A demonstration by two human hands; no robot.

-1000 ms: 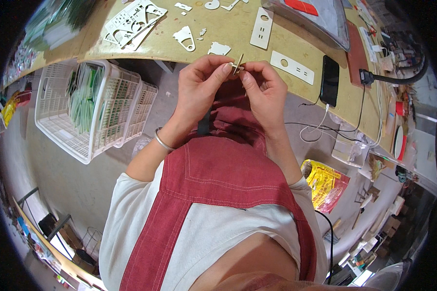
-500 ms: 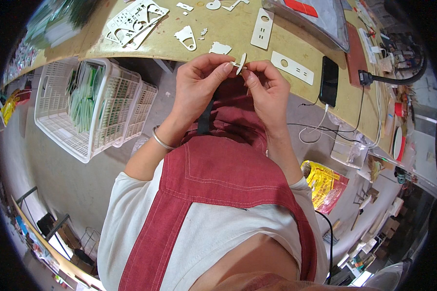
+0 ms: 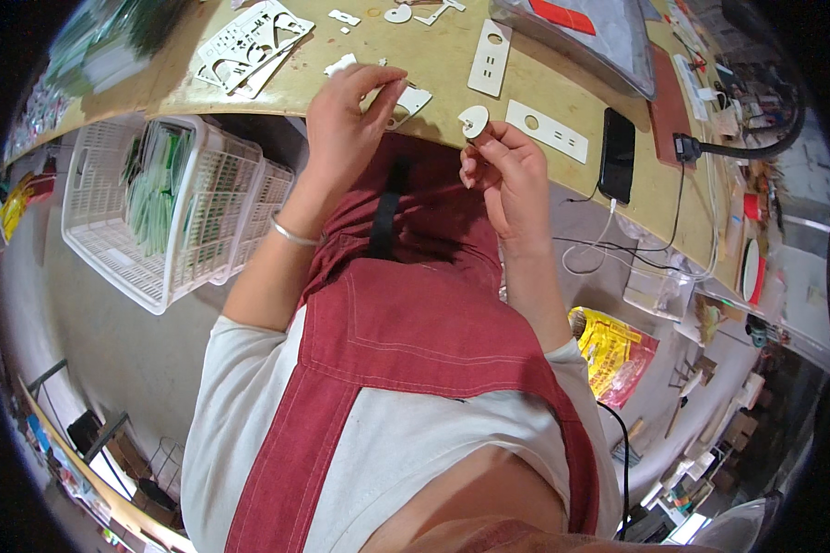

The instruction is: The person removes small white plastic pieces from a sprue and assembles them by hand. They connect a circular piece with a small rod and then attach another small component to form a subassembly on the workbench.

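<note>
My right hand (image 3: 510,170) pinches a small cream rounded piece (image 3: 476,118) between thumb and fingers; a tiny part sticks out of its face. My left hand (image 3: 352,124) is raised over the table's near edge, apart from the right one. Its thumb and forefinger come together at the tips, and whatever they may hold is too small to make out. Just beside those fingers lies a flat cream cut-out piece (image 3: 417,100), partly hidden by the hand. Another flat piece (image 3: 340,64) shows behind the same hand.
Punched-out cream sheets (image 3: 254,46) lie at the table's far left. Two slotted strips (image 3: 491,57) (image 3: 549,132) and a black phone (image 3: 617,152) with a cable lie on the right. A grey tray (image 3: 609,55) stands behind. White crates (image 3: 161,217) stand on the floor at left.
My left hand has come off the rounded piece and moved left and up toward the cut-out pieces. My right hand keeps the piece, now turned with its flat face showing.
</note>
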